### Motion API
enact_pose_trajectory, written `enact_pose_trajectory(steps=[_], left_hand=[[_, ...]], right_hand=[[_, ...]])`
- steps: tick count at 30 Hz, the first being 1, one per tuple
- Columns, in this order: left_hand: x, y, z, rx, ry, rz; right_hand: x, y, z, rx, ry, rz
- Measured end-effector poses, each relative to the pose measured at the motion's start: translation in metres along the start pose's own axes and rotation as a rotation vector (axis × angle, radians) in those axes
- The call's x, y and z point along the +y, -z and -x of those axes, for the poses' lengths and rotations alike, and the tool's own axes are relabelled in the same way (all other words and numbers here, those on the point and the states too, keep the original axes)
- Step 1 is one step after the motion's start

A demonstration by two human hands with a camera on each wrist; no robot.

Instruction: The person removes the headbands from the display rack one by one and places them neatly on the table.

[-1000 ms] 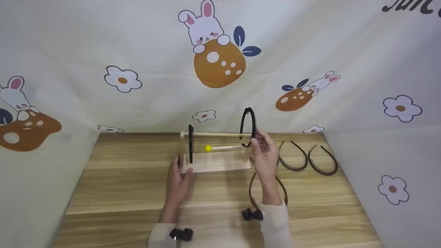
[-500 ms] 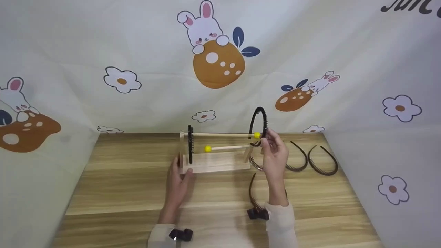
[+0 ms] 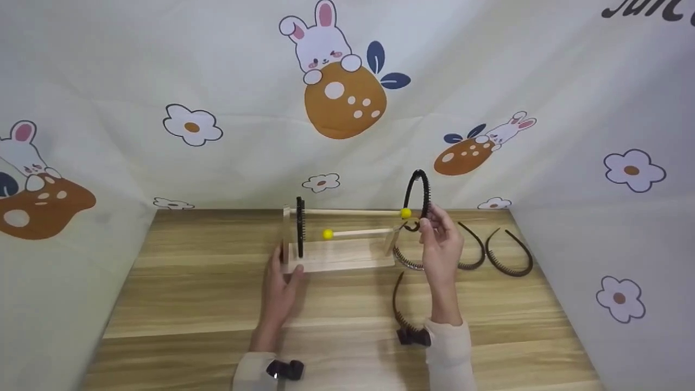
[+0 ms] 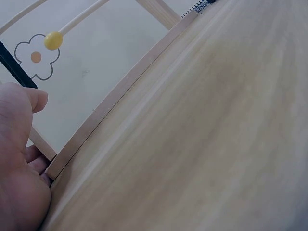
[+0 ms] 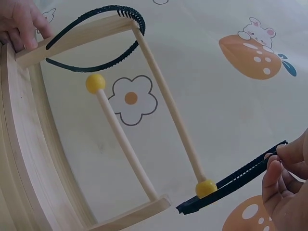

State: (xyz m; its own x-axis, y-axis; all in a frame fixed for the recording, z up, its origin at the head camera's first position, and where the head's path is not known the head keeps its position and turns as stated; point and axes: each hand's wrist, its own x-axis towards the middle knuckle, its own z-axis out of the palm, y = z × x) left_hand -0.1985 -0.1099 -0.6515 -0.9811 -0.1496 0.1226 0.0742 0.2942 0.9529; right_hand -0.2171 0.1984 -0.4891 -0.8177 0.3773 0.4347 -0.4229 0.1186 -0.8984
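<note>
A wooden stand (image 3: 345, 257) has two horizontal rods, each tipped with a yellow ball. My left hand (image 3: 282, 293) grips its left end, thumb along the front of the base. A black toothed headband (image 3: 300, 231) hangs on the upper rod (image 3: 353, 212), close to the left post. My right hand (image 3: 442, 244) pinches another black headband (image 5: 240, 179) between thumb and fingers, held upright off the upper rod's right end. In the right wrist view the yellow ball (image 5: 206, 188) overlaps this headband. The lower rod (image 5: 126, 144) carries nothing.
Several dark headbands lie on the wood-grain table (image 3: 190, 304): one headband (image 3: 524, 264) at the far right, another headband (image 3: 478, 264) beside it, one behind my right hand, and one headband (image 3: 398, 307) near my right wrist. A printed cloth (image 3: 244, 70) backs the table.
My right hand has moved right with its headband, from around the upper rod's end to beyond the yellow ball, which now shows. The left hand and stand have stayed still.
</note>
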Motion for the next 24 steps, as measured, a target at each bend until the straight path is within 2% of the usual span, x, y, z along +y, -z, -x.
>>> enact_pose_trajectory(steps=[8, 18, 24], left_hand=[[0.0, 0.0, -0.001, 0.017, -0.03, 0.007], [0.001, 0.001, 0.0, 0.002, 0.003, 0.014], [-0.001, 0.001, -0.001, 0.009, 0.002, 0.015]], right_hand=[[0.004, 0.006, -0.003, -0.033, 0.003, 0.027], [0.01, 0.021, -0.01, -0.025, -0.002, 0.058], [0.017, 0.033, -0.01, -0.031, -0.021, 0.128]])
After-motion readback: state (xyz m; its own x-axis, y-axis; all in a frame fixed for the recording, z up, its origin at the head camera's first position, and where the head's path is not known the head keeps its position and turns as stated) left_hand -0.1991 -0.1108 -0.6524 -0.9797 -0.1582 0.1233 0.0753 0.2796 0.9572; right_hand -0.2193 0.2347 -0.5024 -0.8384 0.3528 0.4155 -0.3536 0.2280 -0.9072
